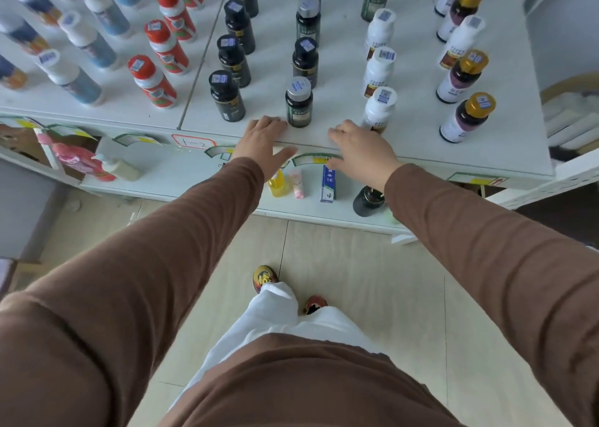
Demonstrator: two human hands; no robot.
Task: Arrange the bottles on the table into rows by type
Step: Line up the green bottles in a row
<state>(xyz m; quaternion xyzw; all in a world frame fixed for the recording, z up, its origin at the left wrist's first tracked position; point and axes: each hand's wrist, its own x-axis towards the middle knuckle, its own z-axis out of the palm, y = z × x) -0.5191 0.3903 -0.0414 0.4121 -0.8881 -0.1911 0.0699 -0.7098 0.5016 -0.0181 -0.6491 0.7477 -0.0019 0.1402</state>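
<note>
Step in hand: judging by the near-finished rows, a last check or nudge of the front bottles; the sorting looks almost complete.
How to do it well: slide a stray bottle along the tabletop rather than lifting it, keep it upright, and line its cap up with the caps behind it. Watch the sleeves; they could clip the front bottles, which stand close to the table edge.
Possible misfit: the grey-capped dark glass bottle (299,102) at centre frame heads a row that mixes grey and black caps; whether those are one type I cannot tell.
Left hand (264,144): empty, fingers spread and fairly straight, fingertips resting on the front edge of the white table (486,154), just left of the grey-capped bottle and seemingly not touching it.
Right hand (359,151): empty, fingers loosely extended over the same edge, its fingertips just beside the base of the nearest white-capped white plastic bottle (379,108); contact cannot be judged.
Hands to each other: apart, one either side of the grey-capped bottle.
Bottles: all upright, in rows running toward the top of the frame. Blue-labelled white-capped ones at upper left, then red-capped bottles (152,81), black-capped dark bottles (227,95), the grey-capped row, the white row, and gold-capped purple bottles (466,117) at right.
Below the table: a lower shelf with small toiletries.
</note>
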